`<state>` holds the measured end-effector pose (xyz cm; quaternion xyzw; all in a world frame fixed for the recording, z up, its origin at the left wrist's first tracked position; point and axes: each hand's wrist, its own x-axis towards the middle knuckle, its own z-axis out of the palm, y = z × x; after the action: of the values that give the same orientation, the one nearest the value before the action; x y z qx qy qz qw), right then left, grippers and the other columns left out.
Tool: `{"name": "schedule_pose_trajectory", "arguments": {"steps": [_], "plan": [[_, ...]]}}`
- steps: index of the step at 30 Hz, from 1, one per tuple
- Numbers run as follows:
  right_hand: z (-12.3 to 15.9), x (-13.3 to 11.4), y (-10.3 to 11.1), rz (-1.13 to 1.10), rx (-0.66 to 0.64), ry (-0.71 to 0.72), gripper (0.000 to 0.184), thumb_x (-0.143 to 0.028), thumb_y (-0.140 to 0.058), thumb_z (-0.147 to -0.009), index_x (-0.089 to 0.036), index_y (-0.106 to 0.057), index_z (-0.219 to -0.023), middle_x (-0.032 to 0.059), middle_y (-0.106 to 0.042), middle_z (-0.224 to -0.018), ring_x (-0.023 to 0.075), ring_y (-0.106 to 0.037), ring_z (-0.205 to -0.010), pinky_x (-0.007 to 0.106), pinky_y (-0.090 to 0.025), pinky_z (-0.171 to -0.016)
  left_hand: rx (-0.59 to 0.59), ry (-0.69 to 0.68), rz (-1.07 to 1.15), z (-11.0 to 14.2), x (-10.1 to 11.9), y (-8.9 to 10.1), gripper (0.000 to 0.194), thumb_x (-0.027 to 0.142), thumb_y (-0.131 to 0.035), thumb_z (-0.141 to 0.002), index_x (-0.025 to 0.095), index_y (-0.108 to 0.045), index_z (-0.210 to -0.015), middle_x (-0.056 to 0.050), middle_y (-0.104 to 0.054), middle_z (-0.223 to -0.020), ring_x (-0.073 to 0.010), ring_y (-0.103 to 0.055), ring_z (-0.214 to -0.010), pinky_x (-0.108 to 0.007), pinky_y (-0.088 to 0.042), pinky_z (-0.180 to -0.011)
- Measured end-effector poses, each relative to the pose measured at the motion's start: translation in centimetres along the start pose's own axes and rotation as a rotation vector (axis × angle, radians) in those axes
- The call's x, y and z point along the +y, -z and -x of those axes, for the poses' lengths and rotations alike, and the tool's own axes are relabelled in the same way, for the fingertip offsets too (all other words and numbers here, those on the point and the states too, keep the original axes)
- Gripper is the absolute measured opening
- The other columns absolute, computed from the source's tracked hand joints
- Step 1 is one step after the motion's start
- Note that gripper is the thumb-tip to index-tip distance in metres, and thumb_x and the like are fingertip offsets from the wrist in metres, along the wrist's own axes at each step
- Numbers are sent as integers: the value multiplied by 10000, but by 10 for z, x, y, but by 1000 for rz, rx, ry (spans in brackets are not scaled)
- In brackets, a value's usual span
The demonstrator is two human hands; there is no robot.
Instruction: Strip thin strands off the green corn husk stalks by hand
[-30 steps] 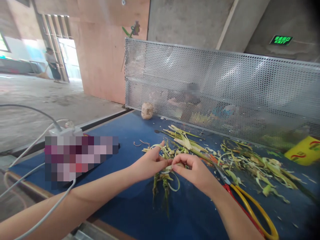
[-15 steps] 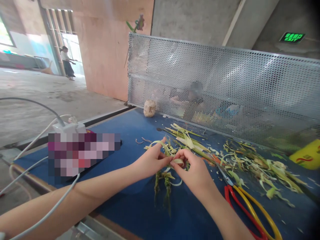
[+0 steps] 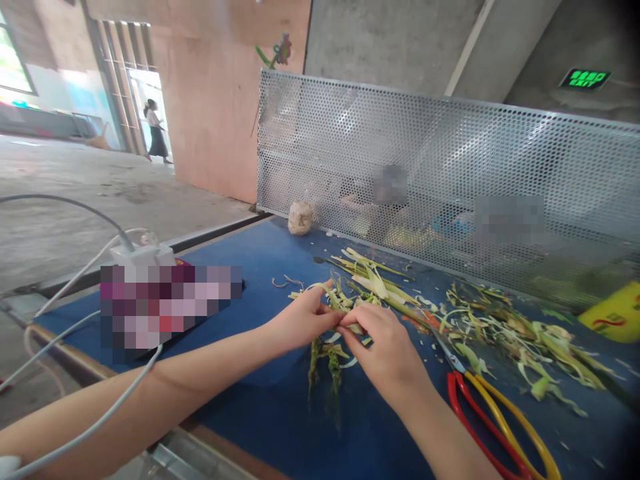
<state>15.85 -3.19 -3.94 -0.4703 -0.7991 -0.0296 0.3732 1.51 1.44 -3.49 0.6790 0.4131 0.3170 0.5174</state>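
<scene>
A strip [image 3: 356,329] is held above the worktop [image 3: 250,267] in a narrow pinch by the left hand [image 3: 303,321] and right hand [image 3: 387,343]. The right fingers have been closed further over it, so it is mostly hidden. Scissors [image 3: 456,363] are seen beside the right forearm.
</scene>
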Motion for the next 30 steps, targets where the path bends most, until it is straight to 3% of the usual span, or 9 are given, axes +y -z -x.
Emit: {"name": "schedule_pose_trajectory", "arguments": {"steps": [11, 17, 20, 25, 30], "plan": [[3, 0, -4, 155, 62, 225, 114, -137, -489, -806, -169, -551, -717, 34, -571, -737, 175, -513, -755, 326, -379, -730, 17, 19, 32, 1, 2, -2, 711, 275, -555, -683, 40, -272, -1291, 113, -352, -421, -58, -302, -410, -195, -219, -426], [3, -1, 0, 118, 53, 271, 104, -137, -471, -813, -155, -571, -791, 58, -565, -782, 176, -513, -792, 325, -420, -752, 16, 63, 49, 0, 4, 1, 696, 318, -554, -690, 53, -290, -1277, 94, -397, -442, -74, -348, -433, -203, -235, -432], [3, 0, 1, 78, 19, 251, 124, -119, -452, -811, -161, -568, -820, 65, -565, -820, 173, -525, -808, 312, -442, -742, 34, 76, 52, 1, 6, 2, 672, 330, -552, -689, 68, -322, -1264, 95, -384, -442, -76, -344, -431, -210, -230, -436], [3, 4, -3, -2, 75, 145, 145, -146, -441, -820, -188, -520, -934, 53, -584, -837, 161, -562, -787, 283, -476, -688, 61, 106, 48, 3, 9, 2, 638, 292, -535, -690, 72, -346, -1259, 96, -363, -469, -62, -316, -433, -211, -230, -441], [1, 3, -5, -31, 122, 140, 93, -142, -452, -818, -190, -518, -863, 50, -582, -827, 154, -571, -796, 271, -476, -705, 32, 77, 71, 4, 8, 0, 630, 223, -520, -688, 56, -329, -1264, 111, -332, -437, -47, -271, -414, -201, -200, -421]]}}
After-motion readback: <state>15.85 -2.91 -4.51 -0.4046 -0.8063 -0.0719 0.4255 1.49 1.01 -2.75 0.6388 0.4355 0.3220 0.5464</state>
